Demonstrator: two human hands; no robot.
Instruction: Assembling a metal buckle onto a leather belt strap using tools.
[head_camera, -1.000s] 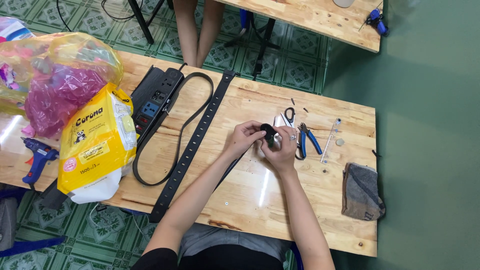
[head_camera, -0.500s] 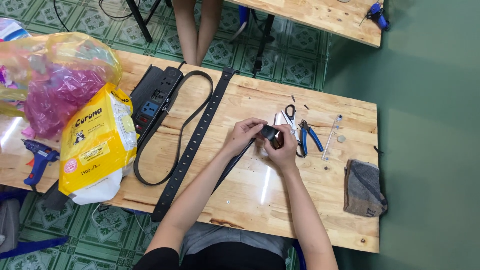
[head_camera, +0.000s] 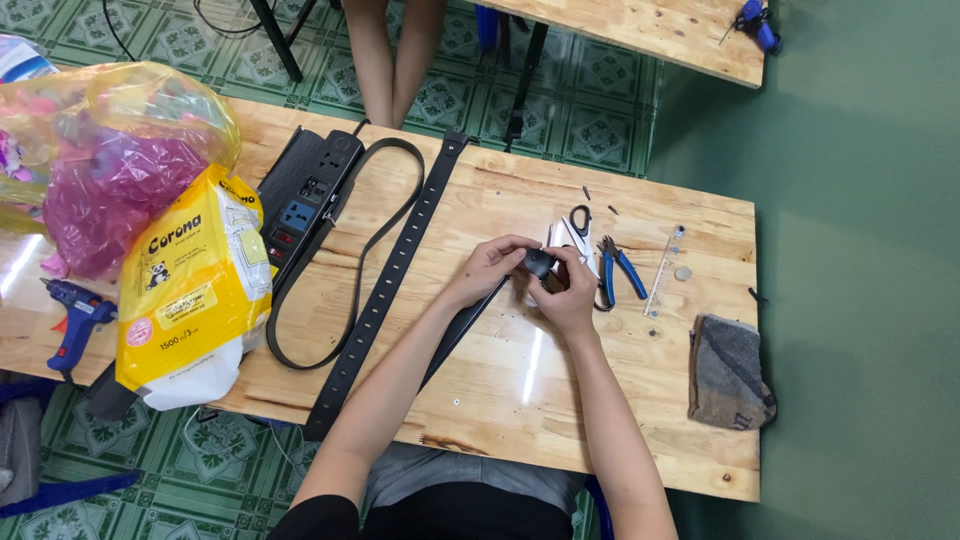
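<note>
Both my hands meet over the counter (head_camera: 520, 380): left hand (head_camera: 488, 268) and right hand (head_camera: 570, 295) with fingers pinched on a small black part (head_camera: 540, 263) at the end of a black belt (head_camera: 460, 330). Just right of my fingers lie scissors (head_camera: 578, 225) and blue pliers (head_camera: 622, 270). A second belt (head_camera: 385, 290) lies left.

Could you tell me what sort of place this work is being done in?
Probably a small craft or repair workshop: plain wooden table on green tiled floor, hand tools such as blue-handled pliers and a glue gun, and both hands working a black belt.
</note>
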